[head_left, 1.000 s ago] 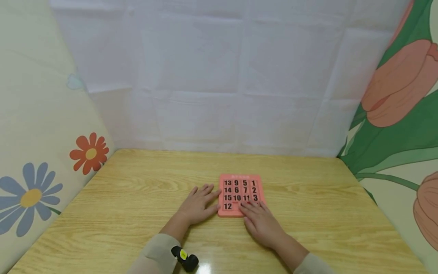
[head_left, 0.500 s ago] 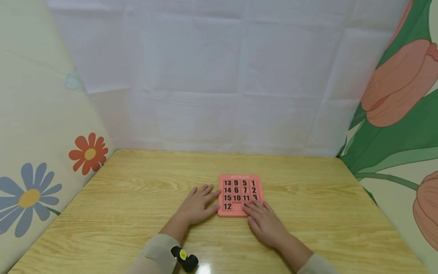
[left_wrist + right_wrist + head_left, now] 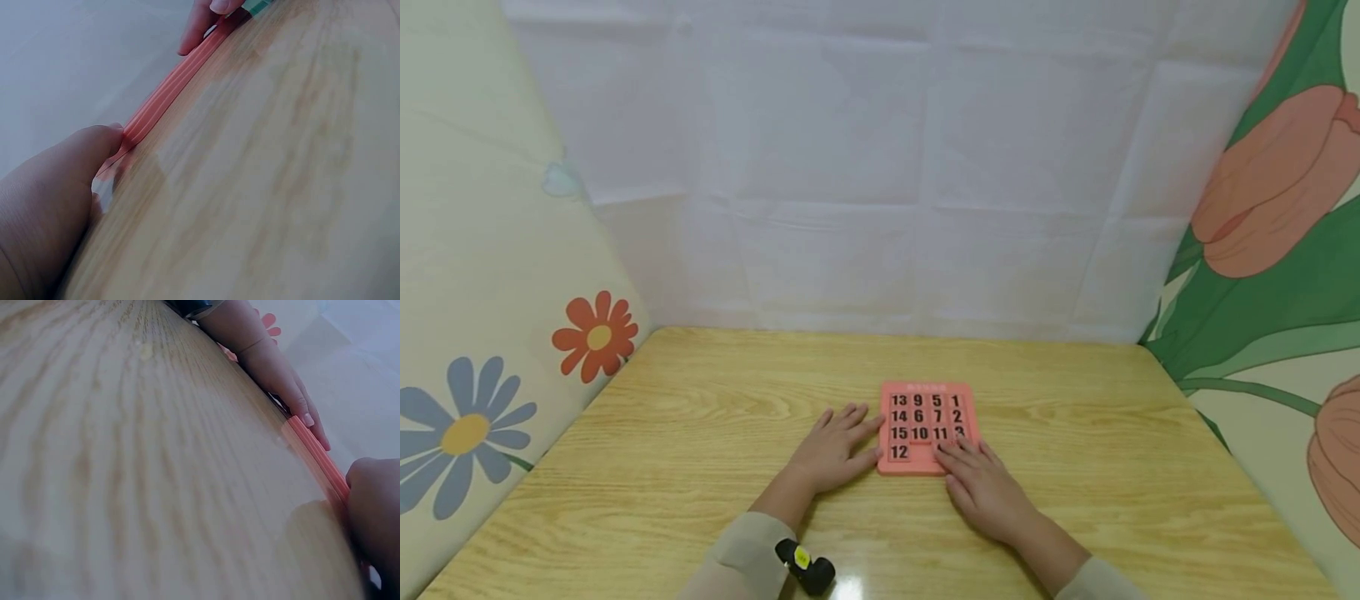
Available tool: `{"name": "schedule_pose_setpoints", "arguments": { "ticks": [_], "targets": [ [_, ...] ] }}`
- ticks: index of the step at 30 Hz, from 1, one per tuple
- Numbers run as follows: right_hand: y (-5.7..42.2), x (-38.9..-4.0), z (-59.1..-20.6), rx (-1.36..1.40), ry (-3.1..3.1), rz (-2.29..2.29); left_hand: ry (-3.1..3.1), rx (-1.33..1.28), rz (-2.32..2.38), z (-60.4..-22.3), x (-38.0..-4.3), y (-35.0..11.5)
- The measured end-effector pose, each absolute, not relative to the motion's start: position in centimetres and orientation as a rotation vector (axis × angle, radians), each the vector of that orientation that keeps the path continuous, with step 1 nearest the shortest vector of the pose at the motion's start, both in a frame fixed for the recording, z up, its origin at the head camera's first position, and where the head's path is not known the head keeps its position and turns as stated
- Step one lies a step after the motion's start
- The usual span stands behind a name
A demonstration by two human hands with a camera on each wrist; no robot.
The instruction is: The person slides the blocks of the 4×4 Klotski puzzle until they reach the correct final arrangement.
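Note:
A pink number slide puzzle (image 3: pixel 906 469) lies flat on the table, its black-numbered tiles in rows. My left hand (image 3: pixel 831 454) rests on the table at its left, fingers spread, with thumb and index fingertips against the frame's left edge. In the left wrist view, the left thumb (image 3: pixel 103 140) touches the pink side near a corner. My right hand (image 3: pixel 988 492) lies over the lower right corner. Its fingertips touch the bottom-row tiles and partly hide them and the 3. Bare space shows between tile 12 (image 3: pixel 898 452) and those fingertips.
The wood-grain table (image 3: pixel 737 392) extends around the puzzle. A white cloth (image 3: pixel 850 167) hangs behind it, with flower-printed cloth on both sides. A black wrist device (image 3: pixel 805 567) sits at the left sleeve.
My right hand has shifted slightly right, and the bare space beside tile 12 shows wider. The left hand and the frame stay in place.

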State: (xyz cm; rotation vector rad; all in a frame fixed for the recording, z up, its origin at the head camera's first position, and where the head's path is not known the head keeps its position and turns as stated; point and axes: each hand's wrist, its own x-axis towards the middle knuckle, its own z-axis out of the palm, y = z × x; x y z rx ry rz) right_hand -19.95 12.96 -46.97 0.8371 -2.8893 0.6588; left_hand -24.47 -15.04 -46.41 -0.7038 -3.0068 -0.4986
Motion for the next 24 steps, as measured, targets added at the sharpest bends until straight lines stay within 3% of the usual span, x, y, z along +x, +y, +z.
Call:
{"name": "schedule_pose_setpoints", "arguments": {
  "ticks": [24],
  "targets": [
    [10.6,-19.8,-46.4,0.929,-2.897,0.617,-3.022,-0.680,-0.497,-46.2,-24.3,-14.9]
  ]
}}
